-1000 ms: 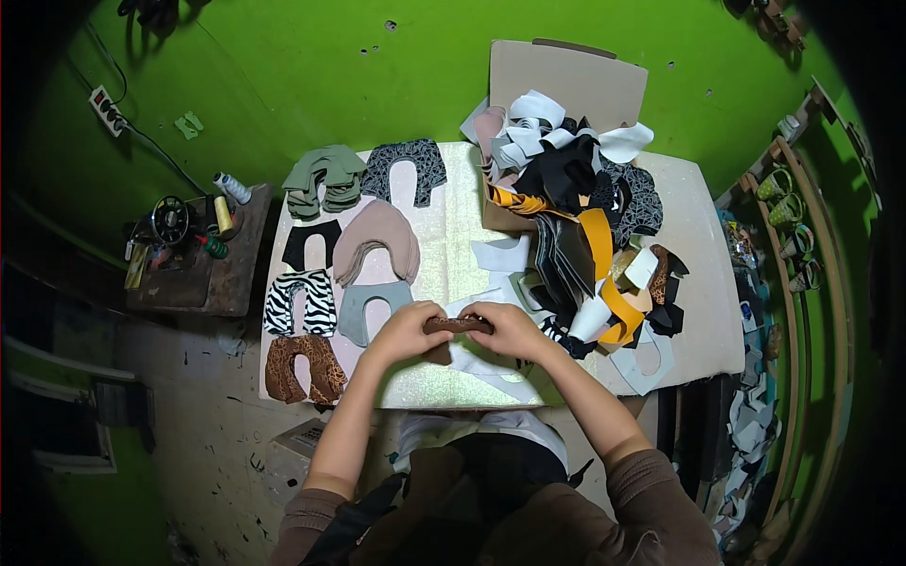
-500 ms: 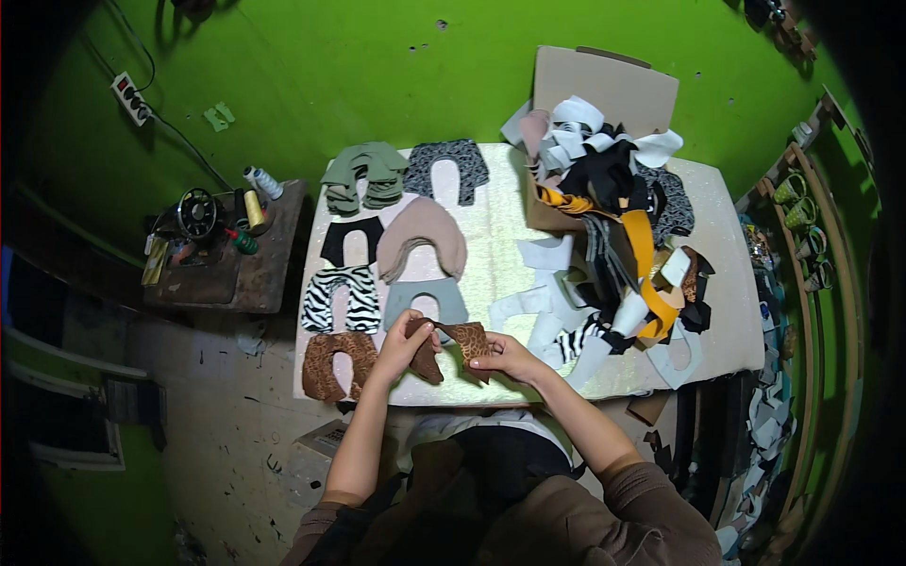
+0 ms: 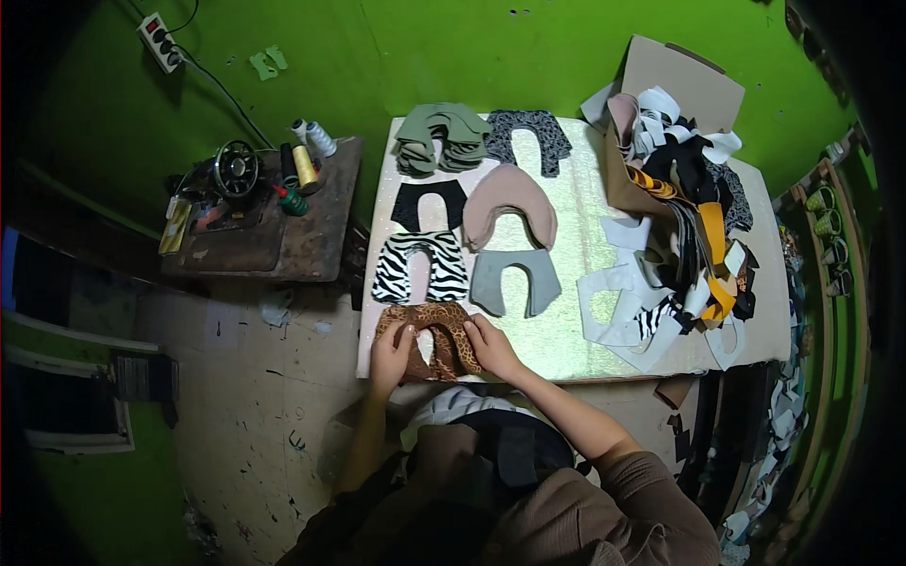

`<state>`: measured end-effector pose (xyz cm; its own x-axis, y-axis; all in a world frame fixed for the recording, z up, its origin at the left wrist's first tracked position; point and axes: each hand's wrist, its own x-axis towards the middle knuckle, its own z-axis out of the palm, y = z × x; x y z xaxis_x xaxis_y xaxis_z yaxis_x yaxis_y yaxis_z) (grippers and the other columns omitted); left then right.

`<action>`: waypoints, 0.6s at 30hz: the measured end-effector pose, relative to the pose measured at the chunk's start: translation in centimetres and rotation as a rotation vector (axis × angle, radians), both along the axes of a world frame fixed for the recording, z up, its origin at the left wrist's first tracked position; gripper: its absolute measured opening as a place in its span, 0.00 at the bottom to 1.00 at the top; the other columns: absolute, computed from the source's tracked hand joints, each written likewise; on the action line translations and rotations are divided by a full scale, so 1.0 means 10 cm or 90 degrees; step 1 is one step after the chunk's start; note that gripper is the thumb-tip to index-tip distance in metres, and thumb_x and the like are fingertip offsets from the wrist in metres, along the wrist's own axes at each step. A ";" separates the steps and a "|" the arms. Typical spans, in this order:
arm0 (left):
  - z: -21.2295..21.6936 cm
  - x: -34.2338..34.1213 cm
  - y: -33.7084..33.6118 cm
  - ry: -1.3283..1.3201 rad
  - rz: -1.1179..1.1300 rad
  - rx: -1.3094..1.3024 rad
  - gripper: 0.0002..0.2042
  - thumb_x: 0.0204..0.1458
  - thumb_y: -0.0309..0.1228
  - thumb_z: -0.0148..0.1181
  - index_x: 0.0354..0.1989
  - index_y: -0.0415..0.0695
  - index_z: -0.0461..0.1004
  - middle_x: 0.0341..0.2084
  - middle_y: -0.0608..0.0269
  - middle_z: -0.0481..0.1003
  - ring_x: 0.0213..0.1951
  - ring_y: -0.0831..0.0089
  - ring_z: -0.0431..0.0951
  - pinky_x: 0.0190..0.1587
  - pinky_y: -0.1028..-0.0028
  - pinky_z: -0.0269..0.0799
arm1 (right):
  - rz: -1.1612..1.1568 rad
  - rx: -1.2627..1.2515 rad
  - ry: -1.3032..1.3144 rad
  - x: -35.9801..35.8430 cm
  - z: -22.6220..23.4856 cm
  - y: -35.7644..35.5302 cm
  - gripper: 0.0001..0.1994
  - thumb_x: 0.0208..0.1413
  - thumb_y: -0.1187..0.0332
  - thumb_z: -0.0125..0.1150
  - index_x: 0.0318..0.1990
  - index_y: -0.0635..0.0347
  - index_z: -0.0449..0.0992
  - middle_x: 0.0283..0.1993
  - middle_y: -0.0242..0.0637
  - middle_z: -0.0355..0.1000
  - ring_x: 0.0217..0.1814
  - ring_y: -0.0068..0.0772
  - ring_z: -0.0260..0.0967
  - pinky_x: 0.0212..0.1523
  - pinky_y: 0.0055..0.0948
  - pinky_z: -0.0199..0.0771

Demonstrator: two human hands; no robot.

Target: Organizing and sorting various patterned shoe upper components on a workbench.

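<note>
At the near left of the table, my left hand (image 3: 391,358) and my right hand (image 3: 493,349) grip the two sides of a U-shaped leopard-print fabric piece (image 3: 436,315). It lies over brown leopard-print pieces of the same shape, and I cannot tell how many are beneath. My fingers are closed on its edges, thumbs on top. Just beyond it are zebra-print pieces (image 3: 421,247), with a black piece (image 3: 430,194) farther back. A grey stack (image 3: 515,266) lies past my right hand, and a beige-pink stack (image 3: 510,189) behind that.
Green pieces (image 3: 442,123) and grey-black patterned pieces (image 3: 525,128) lie along the far edge of the table (image 3: 576,330). On the right, a cardboard box (image 3: 630,189) overflows with fabric scraps (image 3: 651,292). A sewing machine (image 3: 236,168) with thread spools (image 3: 304,168) stands on the left.
Both hands have moved left, bringing the leopard-print piece from the table's front middle onto the leopard-print pieces. It was folded and twisted; now it is spread out. The view has shifted left.
</note>
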<state>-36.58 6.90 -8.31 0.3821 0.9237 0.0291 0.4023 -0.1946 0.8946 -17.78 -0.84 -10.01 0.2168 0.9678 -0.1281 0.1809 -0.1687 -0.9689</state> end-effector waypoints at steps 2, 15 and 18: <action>0.01 -0.09 0.03 0.026 0.041 0.030 0.12 0.55 0.33 0.53 0.37 0.36 0.72 0.28 0.52 0.76 0.29 0.67 0.77 0.33 0.71 0.70 | -0.025 -0.019 -0.081 -0.13 0.01 0.04 0.12 0.61 0.60 0.43 0.39 0.62 0.64 0.27 0.59 0.68 0.32 0.63 0.66 0.32 0.49 0.65; 0.03 -0.18 0.33 0.300 -0.049 0.207 0.10 0.52 0.35 0.54 0.36 0.41 0.72 0.30 0.54 0.75 0.32 0.55 0.75 0.32 0.63 0.69 | -0.063 -0.144 -0.366 -0.55 0.20 0.05 0.12 0.55 0.63 0.49 0.40 0.62 0.65 0.30 0.54 0.71 0.29 0.53 0.70 0.30 0.46 0.68; 0.05 -0.15 0.34 0.364 -0.090 0.216 0.12 0.50 0.35 0.56 0.41 0.43 0.71 0.39 0.54 0.73 0.41 0.58 0.73 0.39 0.64 0.69 | -0.074 -0.047 -0.497 -0.54 0.14 0.04 0.16 0.51 0.63 0.52 0.45 0.64 0.66 0.39 0.51 0.70 0.40 0.46 0.69 0.39 0.43 0.67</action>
<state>-38.05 10.28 -7.77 0.5401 0.8390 0.0658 0.7437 -0.5124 0.4295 -23.18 -0.43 -8.59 0.3701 0.9281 0.0401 0.7811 -0.2876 -0.5542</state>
